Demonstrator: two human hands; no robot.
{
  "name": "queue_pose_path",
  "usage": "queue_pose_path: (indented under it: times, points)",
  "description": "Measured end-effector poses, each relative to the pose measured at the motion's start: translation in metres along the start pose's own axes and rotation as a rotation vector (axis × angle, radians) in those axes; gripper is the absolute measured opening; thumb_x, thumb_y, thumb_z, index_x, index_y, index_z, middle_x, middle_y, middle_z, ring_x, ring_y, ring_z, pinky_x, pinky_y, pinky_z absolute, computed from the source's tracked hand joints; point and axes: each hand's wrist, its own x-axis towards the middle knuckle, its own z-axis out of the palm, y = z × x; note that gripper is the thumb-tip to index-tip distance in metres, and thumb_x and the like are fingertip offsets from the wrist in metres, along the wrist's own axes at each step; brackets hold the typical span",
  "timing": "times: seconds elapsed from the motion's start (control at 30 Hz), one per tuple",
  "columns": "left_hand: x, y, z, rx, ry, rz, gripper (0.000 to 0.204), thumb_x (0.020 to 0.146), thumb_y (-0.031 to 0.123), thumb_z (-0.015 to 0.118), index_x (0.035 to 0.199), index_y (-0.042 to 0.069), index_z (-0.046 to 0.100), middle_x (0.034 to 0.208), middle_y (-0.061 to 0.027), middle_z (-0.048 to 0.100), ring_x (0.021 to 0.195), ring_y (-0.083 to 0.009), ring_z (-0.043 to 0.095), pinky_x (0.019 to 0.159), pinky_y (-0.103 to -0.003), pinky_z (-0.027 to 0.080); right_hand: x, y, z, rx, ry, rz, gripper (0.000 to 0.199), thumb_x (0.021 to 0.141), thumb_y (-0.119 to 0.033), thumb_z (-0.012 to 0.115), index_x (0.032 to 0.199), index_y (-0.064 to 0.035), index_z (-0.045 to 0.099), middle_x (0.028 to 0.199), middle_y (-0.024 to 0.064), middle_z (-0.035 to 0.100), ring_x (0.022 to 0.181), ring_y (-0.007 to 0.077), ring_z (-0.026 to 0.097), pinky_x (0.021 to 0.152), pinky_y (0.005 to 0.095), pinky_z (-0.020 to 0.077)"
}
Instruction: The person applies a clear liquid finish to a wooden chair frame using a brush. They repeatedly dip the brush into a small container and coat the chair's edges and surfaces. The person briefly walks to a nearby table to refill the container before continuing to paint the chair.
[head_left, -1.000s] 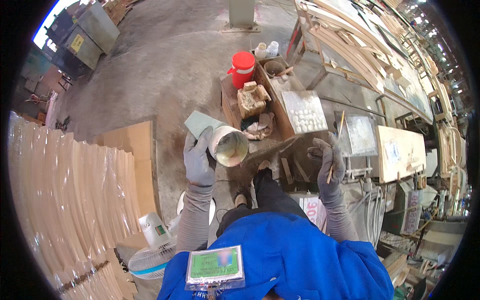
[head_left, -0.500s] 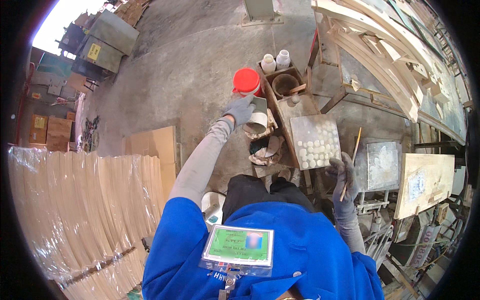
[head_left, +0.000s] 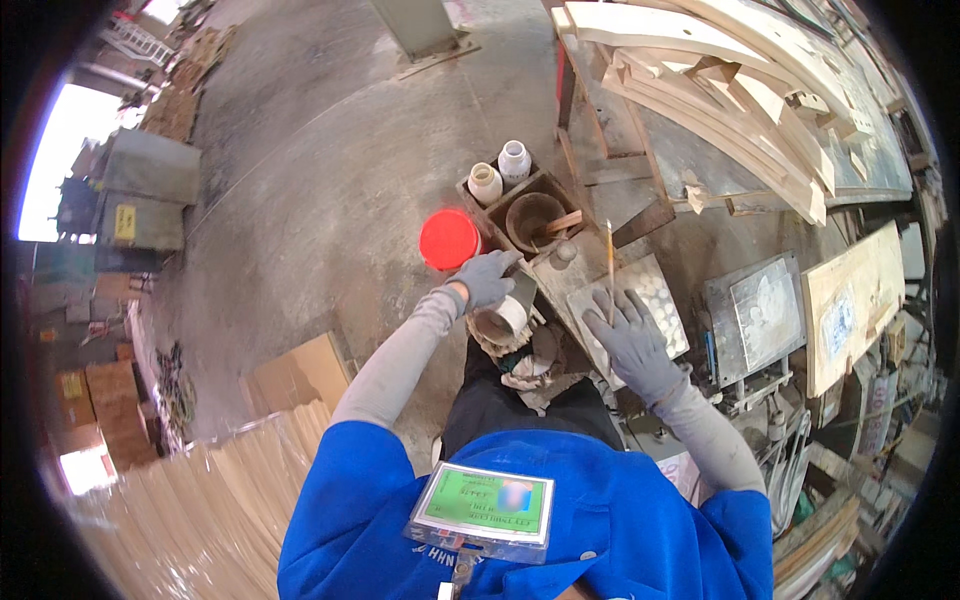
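My left hand (head_left: 487, 279), in a grey glove, is closed on the upper edge of a curved, whitish piece with a dark grey flat side (head_left: 515, 308). Its exact kind I cannot make out. Below it lies a crumpled, stained cloth (head_left: 500, 343). My right hand (head_left: 636, 340), also gloved, pinches a thin yellowish stick, like a brush or pencil (head_left: 610, 250), which points up and away. That hand hovers over a pale board with rows of round whitish discs (head_left: 660, 310), hiding part of it.
Ahead stands a wooden tray (head_left: 475, 200) holding two white bottles (head_left: 500, 172) and a brown pot (head_left: 530, 218) with a wooden stick. A red-lidded tub (head_left: 449, 240) is left of it. Curved wooden parts (head_left: 700, 110) cover a table at right. Wrapped stacks (head_left: 200, 500) stand at left.
My right hand has moved left and forward with the stick, from beside the board to over it. My left hand still grips the whitish piece. The view has turned to the right.
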Motion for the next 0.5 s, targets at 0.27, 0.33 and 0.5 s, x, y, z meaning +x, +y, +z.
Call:
queue_pose_path:
  times: [0.27, 0.33, 0.5]
  points:
    - [-0.061, -0.056, -0.082, -0.348, -0.008, 0.278, 0.041, 0.083, 0.015, 0.054, 0.122, 0.005, 0.05, 0.112, -0.0165, 0.058, 0.104, -0.0301, 0.056, 0.088, -0.036, 0.045, 0.139, 0.029, 0.069, -0.395, -0.264, 0.173, 0.025, 0.081, -0.012, 0.051, 0.106, -0.0124, 0.055, 0.107, 0.0146, 0.058, 0.101, 0.0349, 0.056, 0.089, 0.0484, 0.0412]
    - [-0.076, -0.082, -0.097, -0.336, -0.013, 0.195, 0.038, 0.083, 0.012, 0.054, 0.12, 0.004, 0.051, 0.112, -0.0155, 0.059, 0.103, -0.0275, 0.057, 0.087, -0.035, 0.045, 0.151, 0.047, 0.101, -0.372, -0.318, 0.308, 0.017, 0.081, -0.013, 0.051, 0.097, -0.0103, 0.055, 0.087, 0.012, 0.062, 0.079, 0.0309, 0.063, 0.067, 0.0437, 0.0494]
    - [-0.098, -0.136, -0.12, -0.339, 0.047, 0.102, 0.034, 0.084, 0.009, 0.055, 0.117, 0.003, 0.053, 0.11, -0.0141, 0.06, 0.1, -0.0242, 0.059, 0.085, -0.033, 0.046, 0.173, 0.047, 0.105, -0.288, -0.408, 0.454, 0.017, 0.081, -0.012, 0.05, 0.097, -0.0079, 0.057, 0.085, 0.0121, 0.062, 0.073, 0.0274, 0.063, 0.069, 0.041, 0.0493]
